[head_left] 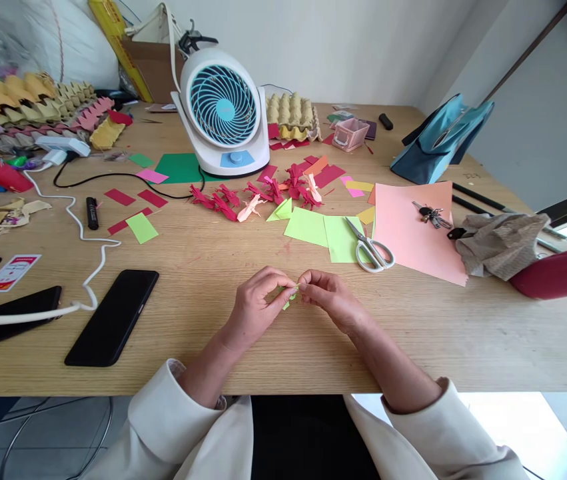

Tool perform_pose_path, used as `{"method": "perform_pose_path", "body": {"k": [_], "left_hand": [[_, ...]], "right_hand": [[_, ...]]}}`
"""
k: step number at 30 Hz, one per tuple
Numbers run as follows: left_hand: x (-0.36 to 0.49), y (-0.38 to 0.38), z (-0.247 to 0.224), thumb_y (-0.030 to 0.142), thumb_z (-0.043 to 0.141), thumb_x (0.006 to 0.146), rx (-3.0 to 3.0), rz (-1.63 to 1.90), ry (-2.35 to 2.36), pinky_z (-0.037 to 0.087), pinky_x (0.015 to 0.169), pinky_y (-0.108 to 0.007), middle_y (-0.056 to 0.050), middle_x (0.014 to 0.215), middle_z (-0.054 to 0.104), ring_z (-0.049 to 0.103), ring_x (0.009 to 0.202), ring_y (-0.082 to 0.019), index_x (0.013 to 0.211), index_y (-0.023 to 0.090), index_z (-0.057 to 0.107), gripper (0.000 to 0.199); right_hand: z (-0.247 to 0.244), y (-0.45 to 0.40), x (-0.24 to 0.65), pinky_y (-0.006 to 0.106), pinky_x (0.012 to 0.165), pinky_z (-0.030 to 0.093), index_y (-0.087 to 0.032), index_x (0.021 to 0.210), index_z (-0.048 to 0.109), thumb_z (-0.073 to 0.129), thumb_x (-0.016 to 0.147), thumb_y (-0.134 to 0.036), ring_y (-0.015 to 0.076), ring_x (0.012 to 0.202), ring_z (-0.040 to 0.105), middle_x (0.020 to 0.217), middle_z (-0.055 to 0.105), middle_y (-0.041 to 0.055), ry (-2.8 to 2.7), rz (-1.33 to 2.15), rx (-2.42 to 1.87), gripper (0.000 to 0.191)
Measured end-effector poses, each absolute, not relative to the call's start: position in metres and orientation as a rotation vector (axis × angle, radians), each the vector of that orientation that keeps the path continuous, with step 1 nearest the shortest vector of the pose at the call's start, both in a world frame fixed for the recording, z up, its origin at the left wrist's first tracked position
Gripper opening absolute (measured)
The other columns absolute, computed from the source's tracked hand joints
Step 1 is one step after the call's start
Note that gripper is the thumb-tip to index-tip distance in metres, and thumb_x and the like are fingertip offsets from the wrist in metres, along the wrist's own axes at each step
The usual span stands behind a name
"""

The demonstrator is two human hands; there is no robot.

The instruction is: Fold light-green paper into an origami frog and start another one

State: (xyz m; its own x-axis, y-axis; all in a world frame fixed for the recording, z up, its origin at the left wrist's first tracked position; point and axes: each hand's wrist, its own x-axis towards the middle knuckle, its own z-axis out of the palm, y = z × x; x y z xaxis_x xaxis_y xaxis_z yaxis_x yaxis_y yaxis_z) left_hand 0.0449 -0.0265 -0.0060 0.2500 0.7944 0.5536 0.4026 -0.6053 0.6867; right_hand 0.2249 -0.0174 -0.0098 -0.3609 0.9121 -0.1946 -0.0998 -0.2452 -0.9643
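Between my two hands is a small folded piece of light green paper (287, 303), mostly covered by my fingers. My left hand (263, 300) pinches it from the left, thumb against fingertips. From the right, my right hand (330, 297) pinches its upper tip, and the fingertips of both hands nearly meet. Just beyond lie light green paper sheets (308, 225), with white-handled scissors (370, 247) resting partly on them. A row of folded red paper figures (218, 200) lies farther back, with a few pale pink paper figures (250, 208) among them.
A white fan (226, 110) stands at the back. On the right are a pink sheet (408, 233) with keys (433, 216), a blue bag (440, 140) and a red bottle (558, 272). A black phone (113, 317) and a white cable (83, 267) lie at left.
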Motion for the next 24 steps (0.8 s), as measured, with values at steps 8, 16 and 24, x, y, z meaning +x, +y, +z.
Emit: {"method": "perform_pose_path", "body": {"k": [8,16,24], "left_hand": [[0.0443,-0.0262,-0.0113,0.012,0.064,0.088,2.164,1.324,1.08,0.05,0.072,-0.025,-0.002,0.085,0.067,0.064,0.079,-0.013,0.089,0.021,0.069,0.01],[0.0442,-0.0264,-0.012,0.014,0.065,0.088,2.12,1.338,1.075,0.051,0.072,-0.026,-0.002,0.084,0.068,0.065,0.08,-0.014,0.088,0.022,0.071,0.01],[0.0458,-0.0265,-0.0122,0.018,0.067,0.088,2.059,1.335,1.102,0.051,0.071,-0.027,-0.003,0.082,0.069,0.066,0.078,-0.015,0.084,0.021,0.071,0.006]], "right_hand": [[-0.0106,-0.0171,0.2239,0.027,0.063,0.035,-0.018,0.072,0.061,0.075,0.071,-0.047,0.0105,0.061,0.045,0.064,0.053,-0.0035,-1.194,1.734,-1.093,0.033],[-0.0087,-0.017,0.2225,0.026,0.061,0.036,-0.018,0.07,0.06,0.077,0.07,-0.049,0.0099,0.06,0.046,0.063,0.054,-0.0036,-1.174,1.708,-1.14,0.035],[-0.0075,-0.017,0.2209,0.025,0.058,0.036,-0.018,0.068,0.06,0.076,0.069,-0.05,0.0099,0.057,0.044,0.059,0.053,-0.004,-1.204,1.67,-1.167,0.036]]}}
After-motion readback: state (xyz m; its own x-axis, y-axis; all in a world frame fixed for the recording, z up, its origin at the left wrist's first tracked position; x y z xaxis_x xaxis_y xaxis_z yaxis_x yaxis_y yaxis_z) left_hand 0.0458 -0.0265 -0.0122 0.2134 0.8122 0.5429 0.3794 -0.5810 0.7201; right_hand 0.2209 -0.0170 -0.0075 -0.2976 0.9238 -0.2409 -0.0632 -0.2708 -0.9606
